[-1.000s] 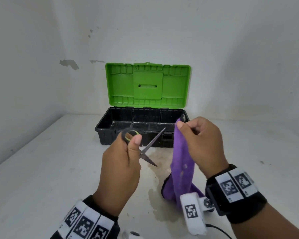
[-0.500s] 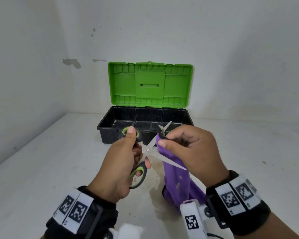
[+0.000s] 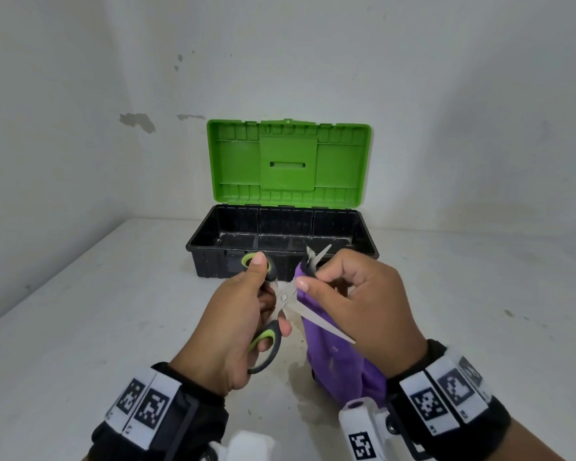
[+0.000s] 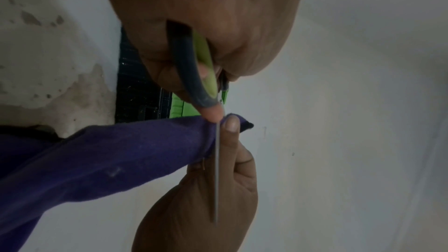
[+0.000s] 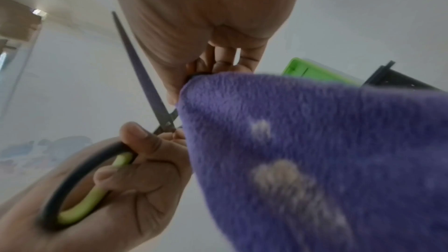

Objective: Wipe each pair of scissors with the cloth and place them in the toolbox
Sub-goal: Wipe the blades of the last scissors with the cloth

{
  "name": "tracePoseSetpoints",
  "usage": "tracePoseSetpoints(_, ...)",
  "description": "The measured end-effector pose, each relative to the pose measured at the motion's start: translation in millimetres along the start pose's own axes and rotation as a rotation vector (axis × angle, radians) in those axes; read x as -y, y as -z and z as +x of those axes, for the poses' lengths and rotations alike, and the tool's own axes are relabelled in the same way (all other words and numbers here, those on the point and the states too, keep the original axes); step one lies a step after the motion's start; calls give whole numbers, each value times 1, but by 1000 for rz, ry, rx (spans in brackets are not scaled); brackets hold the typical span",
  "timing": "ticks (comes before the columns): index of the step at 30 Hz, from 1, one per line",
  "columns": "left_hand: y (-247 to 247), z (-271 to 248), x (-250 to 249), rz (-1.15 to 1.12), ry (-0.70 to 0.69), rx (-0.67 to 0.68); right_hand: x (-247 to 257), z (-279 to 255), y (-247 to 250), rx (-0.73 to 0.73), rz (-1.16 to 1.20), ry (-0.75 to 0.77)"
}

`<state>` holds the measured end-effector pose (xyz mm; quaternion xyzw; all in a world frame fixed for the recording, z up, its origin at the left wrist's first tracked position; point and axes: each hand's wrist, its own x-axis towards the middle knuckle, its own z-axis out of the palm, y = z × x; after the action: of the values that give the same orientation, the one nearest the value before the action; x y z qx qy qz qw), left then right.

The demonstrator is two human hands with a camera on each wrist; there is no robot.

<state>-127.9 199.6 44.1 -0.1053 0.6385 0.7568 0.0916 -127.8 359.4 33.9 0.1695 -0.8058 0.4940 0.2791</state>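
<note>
Steel scissors, green-black handles: blades spread, in front of open green-lidded black toolbox. Left hand grip clamped on handles. Right hand grip pinches purple fleece cloth over far blade. Risk: bare near blade crosses right hand; slip could nick fingers.

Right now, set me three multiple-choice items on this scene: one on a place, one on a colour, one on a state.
1. Where is the toolbox?
A. behind both hands, against the wall
B. left of the left hand
C. under the cloth

2. What colour is the cloth?
A. yellow
B. purple
C. white

3. How do the scissors stand?
A. blades closed
B. lying in the toolbox
C. blades spread open

Answers:
1 A: the head view shows it past the hands on the table.
2 B: the right hand pinches purple fabric.
3 C: the left hand grips the handles and the two blades point apart.
</note>
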Motion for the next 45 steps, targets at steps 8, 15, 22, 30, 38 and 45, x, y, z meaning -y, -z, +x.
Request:
tracePoseSetpoints(8,1,-2,-2,31,-15,22,-6,11,9,-42,-10,-14)
tracePoseSetpoints(15,5,-1,0,75,-13,37,-13,8,9,-86,36,-63)
tracePoseSetpoints(22,8,2,-2,99,-6,51,-16,10,10,-127,-4,-73)
tracePoseSetpoints(30,10,5,-2,104,-7,81,-19,10,6,-160,55,-99)
tracePoseSetpoints(38,14,7,0,138,49,71,-19,9,5,-161,65,-116)
tracePoseSetpoints(45,13,10,2,170,67,59,-11,-5,-5,-140,60,-78)
